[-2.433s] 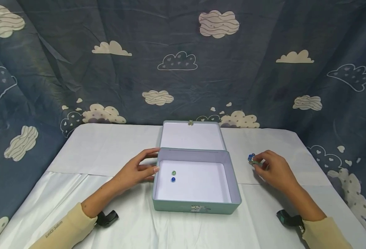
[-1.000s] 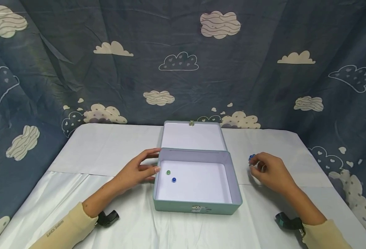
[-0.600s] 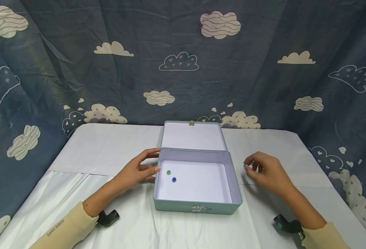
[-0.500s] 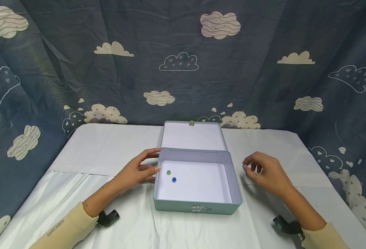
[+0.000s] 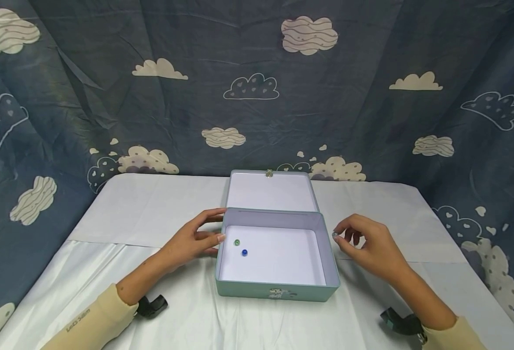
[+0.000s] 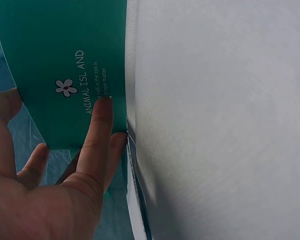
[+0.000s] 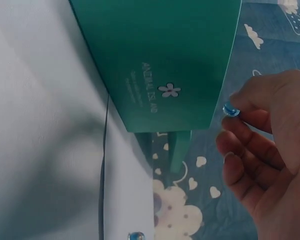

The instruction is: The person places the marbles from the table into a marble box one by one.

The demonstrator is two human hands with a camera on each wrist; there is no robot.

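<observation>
A green tin box [image 5: 279, 291] stands on the white cloth with its lid [image 5: 269, 192] folded back. Inside lie a green marble [image 5: 237, 242] and a blue marble [image 5: 245, 253], apart, towards the left wall. My left hand [image 5: 191, 240] rests against the box's left side, extended fingers touching the printed outer wall [image 6: 50, 50] and its edge. Just outside the right wall, my right hand [image 5: 370, 243] pinches a clear bluish marble [image 7: 231, 109] between thumb and index finger, its other fingers loosely curled. Another marble [image 7: 136, 236] shows on the cloth at the bottom edge of the right wrist view.
White cloth [image 5: 152, 214] covers the table. A dark blue cloud-print curtain [image 5: 248, 48] hangs behind and along both sides. The raised box walls and a small metal clasp [image 5: 269, 173] on the lid's far edge stand near the hands. Black wrist cameras [image 5: 152, 307] are strapped on.
My right hand has left the cluster of blue marbles and moved left towards the box with a marble. The green marble in the box rolled slightly left. My left hand has stayed in place.
</observation>
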